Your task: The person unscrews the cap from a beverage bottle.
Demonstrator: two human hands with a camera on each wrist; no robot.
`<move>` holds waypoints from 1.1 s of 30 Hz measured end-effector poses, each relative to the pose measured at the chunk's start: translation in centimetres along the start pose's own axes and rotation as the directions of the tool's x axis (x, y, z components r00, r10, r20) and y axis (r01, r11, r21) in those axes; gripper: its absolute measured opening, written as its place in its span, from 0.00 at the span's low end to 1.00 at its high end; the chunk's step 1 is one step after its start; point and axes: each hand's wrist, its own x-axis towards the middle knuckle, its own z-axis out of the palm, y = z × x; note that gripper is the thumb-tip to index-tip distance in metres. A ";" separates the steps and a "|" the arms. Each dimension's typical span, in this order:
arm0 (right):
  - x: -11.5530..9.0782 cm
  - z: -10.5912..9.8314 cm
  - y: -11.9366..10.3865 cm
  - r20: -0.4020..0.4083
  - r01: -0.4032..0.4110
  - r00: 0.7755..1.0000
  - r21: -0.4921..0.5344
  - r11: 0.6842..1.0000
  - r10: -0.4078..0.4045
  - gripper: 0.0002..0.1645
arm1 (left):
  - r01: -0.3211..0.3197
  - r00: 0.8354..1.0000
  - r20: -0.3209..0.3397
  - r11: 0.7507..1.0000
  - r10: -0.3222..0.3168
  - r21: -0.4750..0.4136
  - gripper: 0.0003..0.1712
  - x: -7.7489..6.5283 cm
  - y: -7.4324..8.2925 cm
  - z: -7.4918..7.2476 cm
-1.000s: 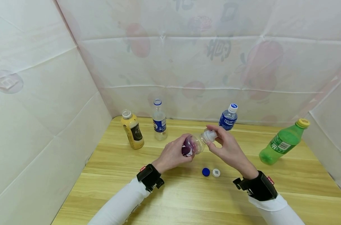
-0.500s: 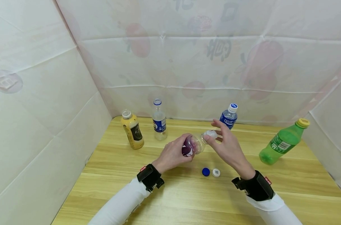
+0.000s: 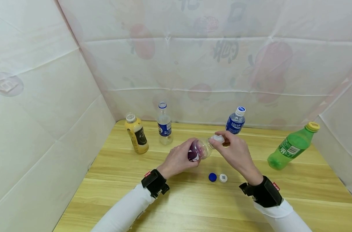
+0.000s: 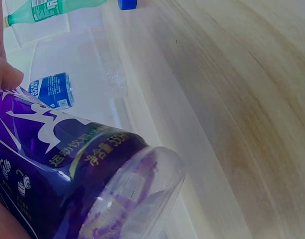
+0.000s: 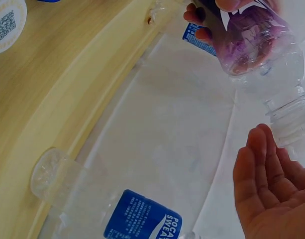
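In the head view my left hand (image 3: 180, 158) grips a clear plastic bottle (image 3: 203, 149) with a purple label, tilted with its neck to the right. The purple label (image 4: 52, 159) fills much of the left wrist view. My right hand (image 3: 235, 154) pinches the translucent white cap (image 3: 218, 139) at the bottle's neck between thumb and fingers. Seen from the right wrist, the fingers (image 5: 264, 169) lie along the cap's side, and the thumb is out of sight. Below the hands, a blue cap (image 3: 212, 177) and a white cap (image 3: 223, 178) lie side by side on the wooden table (image 3: 190, 206).
At the back left stand a yellow bottle (image 3: 137, 137) and a clear bottle (image 3: 165, 127) with a blue label. Behind my right hand is a blue-labelled Pocari Sweat bottle (image 3: 235, 123). A green bottle (image 3: 293, 146) with a yellow cap stands at the right. Pale printed sheets (image 3: 176, 64) enclose the table.
My right hand's fingers spread away from the cap half a second ago and now close on it again. The left hand and its bottle keep their place.
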 end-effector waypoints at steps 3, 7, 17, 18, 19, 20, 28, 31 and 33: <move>-0.1 0.0 0.0 -0.002 0.014 1.000 0.017 1.000 -0.014 0.25 | -0.001 1.000 0.001 1.000 0.001 0.003 0.45 -0.1 0.0 0.0; -0.2 -0.1 0.2 0.008 0.023 1.000 0.046 0.999 -0.023 0.24 | -0.005 1.000 0.001 1.000 0.005 0.000 0.45 -0.1 0.1 0.0; -0.2 -0.4 0.5 0.057 0.070 0.995 0.170 0.983 -0.080 0.28 | 0.009 1.000 -0.007 1.000 -0.009 -0.009 0.45 -0.1 0.0 0.1; -0.2 -0.4 0.5 0.065 0.073 0.994 0.187 0.980 -0.087 0.28 | 0.014 1.000 -0.006 1.000 -0.014 -0.011 0.45 -0.1 0.0 0.1; -0.2 -0.4 0.5 0.072 0.075 0.993 0.204 0.976 -0.091 0.29 | 0.018 1.000 -0.005 1.000 -0.018 -0.011 0.46 -0.1 0.0 0.1; -0.2 -0.4 0.5 0.079 0.075 0.992 0.219 0.973 -0.095 0.29 | 0.020 1.000 -0.005 1.000 -0.020 -0.012 0.46 -0.1 0.0 0.0; -0.1 -0.5 0.4 0.114 0.078 0.986 0.309 0.948 -0.118 0.27 | 0.023 1.000 -0.004 1.000 -0.023 -0.020 0.45 -0.1 -0.1 0.1; -0.1 -0.6 0.4 0.126 0.078 0.984 0.341 0.937 -0.127 0.27 | 0.028 1.000 -0.001 0.999 -0.028 -0.030 0.45 -0.2 -0.1 0.1; -0.1 -0.6 0.3 0.134 0.076 0.982 0.360 0.930 -0.132 0.27 | 0.032 0.999 0.000 0.999 -0.032 -0.038 0.45 -0.2 -0.2 0.0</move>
